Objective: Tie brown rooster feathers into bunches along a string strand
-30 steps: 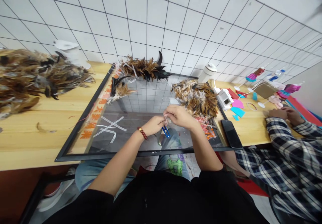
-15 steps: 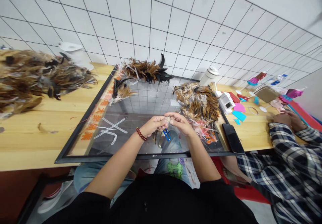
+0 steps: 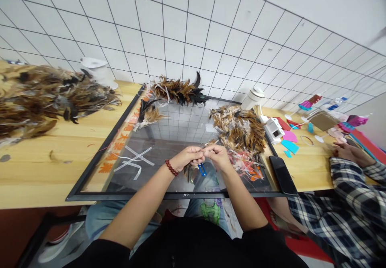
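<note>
Above the near part of a black-framed glass panel (image 3: 169,139), my two hands meet fingertip to fingertip. My left hand (image 3: 190,158), with a red bead bracelet on its wrist, is closed on dark feathers (image 3: 187,172) that hang below its fingers. A blue tool (image 3: 202,169) shows under the same fingers; which fingers hold it is hidden. My right hand (image 3: 217,155) is pinched against the left fingertips, and what lies between them is too small to name. Right of my hands lies a heap of brown feathers (image 3: 241,127), with pink and white feather scraps (image 3: 243,163) below it.
Brown feathers (image 3: 45,95) cover the table's left side. A feather strip (image 3: 177,89) lies along the panel's back edge. At the right are a phone (image 3: 282,174), a white bottle (image 3: 253,98), a white device (image 3: 274,130) and a person's hands (image 3: 351,154).
The whole view has shifted, so the table sits slightly lower in it. My right fingers have closed nearer to my left fingertips, and the pale tuft between them no longer shows.
</note>
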`<state>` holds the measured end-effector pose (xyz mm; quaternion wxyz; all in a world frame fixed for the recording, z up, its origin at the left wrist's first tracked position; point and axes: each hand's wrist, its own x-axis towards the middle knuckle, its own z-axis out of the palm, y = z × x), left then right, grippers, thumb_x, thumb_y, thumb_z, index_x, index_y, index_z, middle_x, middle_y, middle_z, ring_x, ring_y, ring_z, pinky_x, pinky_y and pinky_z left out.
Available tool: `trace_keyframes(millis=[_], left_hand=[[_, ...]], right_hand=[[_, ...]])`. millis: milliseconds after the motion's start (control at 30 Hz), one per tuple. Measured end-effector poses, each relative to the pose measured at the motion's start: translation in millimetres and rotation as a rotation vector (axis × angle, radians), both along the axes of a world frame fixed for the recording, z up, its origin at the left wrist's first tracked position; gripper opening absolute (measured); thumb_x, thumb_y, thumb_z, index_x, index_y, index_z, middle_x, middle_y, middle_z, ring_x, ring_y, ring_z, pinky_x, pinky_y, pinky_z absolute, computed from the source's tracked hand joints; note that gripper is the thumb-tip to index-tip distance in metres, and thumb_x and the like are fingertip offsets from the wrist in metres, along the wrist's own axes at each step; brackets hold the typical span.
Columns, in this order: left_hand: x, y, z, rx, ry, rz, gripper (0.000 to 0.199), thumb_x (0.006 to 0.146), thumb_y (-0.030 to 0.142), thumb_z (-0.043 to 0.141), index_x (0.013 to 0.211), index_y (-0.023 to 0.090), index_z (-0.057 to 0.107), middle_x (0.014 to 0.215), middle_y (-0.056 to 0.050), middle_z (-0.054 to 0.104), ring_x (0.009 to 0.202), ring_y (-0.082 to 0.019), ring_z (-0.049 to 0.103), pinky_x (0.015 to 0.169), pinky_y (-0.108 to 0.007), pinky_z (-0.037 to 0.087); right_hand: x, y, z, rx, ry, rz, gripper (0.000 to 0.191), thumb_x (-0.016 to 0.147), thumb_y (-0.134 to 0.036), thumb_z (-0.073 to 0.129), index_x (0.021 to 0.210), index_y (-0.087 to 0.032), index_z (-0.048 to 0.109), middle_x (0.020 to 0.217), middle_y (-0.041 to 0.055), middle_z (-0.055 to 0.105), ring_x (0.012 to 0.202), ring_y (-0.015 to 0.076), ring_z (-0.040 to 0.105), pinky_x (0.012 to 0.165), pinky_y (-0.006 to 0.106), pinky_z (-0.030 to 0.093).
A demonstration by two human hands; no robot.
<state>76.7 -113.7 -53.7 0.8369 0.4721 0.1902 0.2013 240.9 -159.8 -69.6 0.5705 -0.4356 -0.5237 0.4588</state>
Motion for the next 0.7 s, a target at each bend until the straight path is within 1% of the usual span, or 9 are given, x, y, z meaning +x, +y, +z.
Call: trace_keyframes(millis=[100,167,200,300,367,433,533,600,700], left_hand=[[2.1,-0.8,1.2,-0.067,-0.024,-0.017,0.04,0.068,0.045,0.073,0.073,0.008,0.058,0.063,-0.001,0.049,0.048,-0.003,0.036,0.044,-0.018,0.021],[3.5,-0.3,0.2,-0.105,-0.017,-0.006,0.039,0.067,0.044,0.074,0.073,0.008,0.058,0.06,0.0,0.046,0.046,-0.002,0.033,0.043,-0.018,0.019],[4.0,0.3,-0.6,-0.119,-0.008,0.012,0.039,0.067,0.042,0.074,0.072,0.008,0.057,0.059,0.001,0.045,0.045,-0.002,0.031,0.042,-0.017,0.017],[4.4,2.5,-3.3,-0.146,0.009,0.101,0.037,0.067,0.042,0.073,0.069,0.01,0.054,0.056,0.004,0.041,0.043,-0.001,0.026,0.041,-0.016,0.014],[4.5,3.4,-4.4,-0.135,0.043,0.154,0.036,0.069,0.042,0.071,0.068,0.011,0.053,0.055,0.004,0.04,0.042,0.0,0.024,0.041,-0.016,0.013],[5.3,3.5,-4.9,-0.116,0.107,0.178,0.035,0.07,0.041,0.07,0.068,0.011,0.052,0.054,0.004,0.04,0.041,0.0,0.024,0.04,-0.015,0.012],[6.8,2.5,-4.7,-0.127,0.179,0.164,0.033,0.07,0.039,0.07,0.067,0.011,0.052,0.053,0.004,0.04,0.04,0.0,0.023,0.039,-0.016,0.01],[6.7,1.8,-3.8,-0.121,0.186,0.13,0.035,0.069,0.04,0.071,0.066,0.011,0.052,0.054,0.004,0.041,0.039,0.0,0.023,0.039,-0.016,0.01],[3.9,0.7,-0.7,-0.05,0.163,0.038,0.04,0.065,0.045,0.073,0.063,0.01,0.053,0.054,0.003,0.043,0.04,0.0,0.025,0.04,-0.017,0.01]], right_hand=[[2.0,1.5,1.7,0.029,0.001,-0.035,0.018,0.068,-0.038,0.076,0.073,-0.021,0.072,0.067,0.0003,0.063,0.062,0.0117,0.053,0.062,0.025,0.042],[4.1,2.3,4.6,0.038,-0.044,-0.042,0.018,0.069,-0.038,0.075,0.073,-0.02,0.071,0.066,-0.0002,0.061,0.061,0.0106,0.051,0.061,0.024,0.041],[5.7,2.4,6.4,0.034,-0.088,-0.043,0.019,0.07,-0.038,0.074,0.077,-0.02,0.072,0.066,-0.0006,0.06,0.06,0.0102,0.049,0.06,0.024,0.04],[12.8,0.4,14.5,0.05,-0.316,-0.056,0.025,0.077,-0.038,0.068,0.094,-0.02,0.07,0.069,-0.0008,0.058,0.062,0.0108,0.048,0.061,0.025,0.04],[17.7,-3.1,22.7,0.12,-0.493,-0.091,0.021,0.084,-0.037,0.061,0.093,-0.02,0.07,0.073,0.0008,0.059,0.068,0.0127,0.052,0.066,0.026,0.042],[20.3,-7.3,33.7,0.212,-0.625,-0.117,0.021,0.089,-0.034,0.054,0.086,-0.02,0.069,0.077,0.0027,0.06,0.074,0.0143,0.054,0.071,0.028,0.043],[17.4,-9.5,53.0,0.324,-0.773,-0.1,0.02,0.091,-0.029,0.05,0.087,-0.02,0.069,0.077,0.0037,0.059,0.077,0.0153,0.053,0.074,0.029,0.042],[12.4,-5.2,63.6,0.363,-0.849,-0.065,0.021,0.091,-0.027,0.05,0.089,-0.02,0.069,0.076,0.0039,0.057,0.077,0.0156,0.052,0.074,0.029,0.041],[6.3,9.6,66.6,0.32,-0.822,0.018,0.02,0.089,-0.028,0.052,0.085,-0.019,0.069,0.073,0.0032,0.056,0.074,0.0145,0.052,0.072,0.027,0.041]])
